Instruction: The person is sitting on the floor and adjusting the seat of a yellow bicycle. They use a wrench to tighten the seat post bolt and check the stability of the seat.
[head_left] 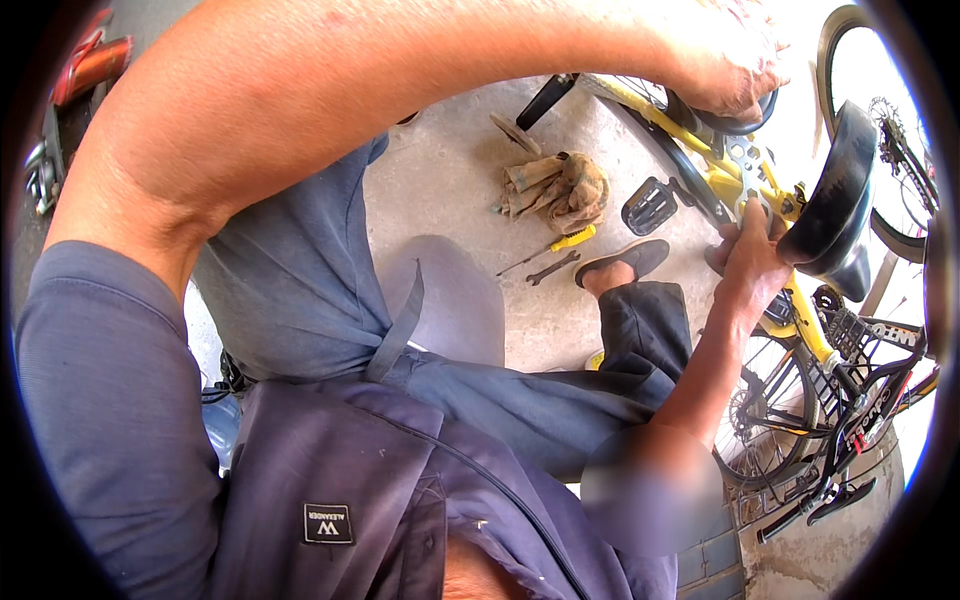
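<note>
My left hand reaches across the top of the view and is closed over a dark rounded bicycle part; its fingertips are partly lost in glare. Lower down, my right hand grips a flat silver wrench with several holes. The wrench's far end lies against the yellow bicycle frame, near a joint; what it fits on cannot be made out. A black saddle is right beside my right hand. The black pedal of the bicycle sits to the left of that hand.
On the concrete floor lie a crumpled brown cloth, a yellow-handled screwdriver and an open-ended wrench. My shoe is near them. Another bicycle wheel stands far right; handlebars are lower right.
</note>
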